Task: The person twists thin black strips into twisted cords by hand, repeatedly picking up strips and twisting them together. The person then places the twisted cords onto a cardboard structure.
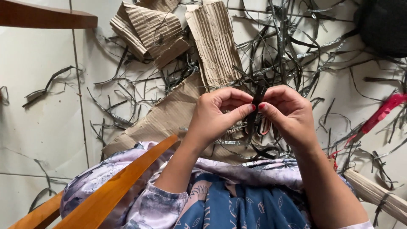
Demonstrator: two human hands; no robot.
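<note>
Left hand (214, 112) and right hand (286, 110) each hold a pinching grip on one dark strip (257, 98). Risk: the thin strip may tear or slip if pulled unevenly.

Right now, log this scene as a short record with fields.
left hand: pinches dark strip with thumb and fingers
right hand: pinches same strip, fingertips meeting the left's
under hands: torn corrugated cardboard on tiled floor
around: loose dark and silvery strips
right side: red cutter
near: orange wooden slat
</note>
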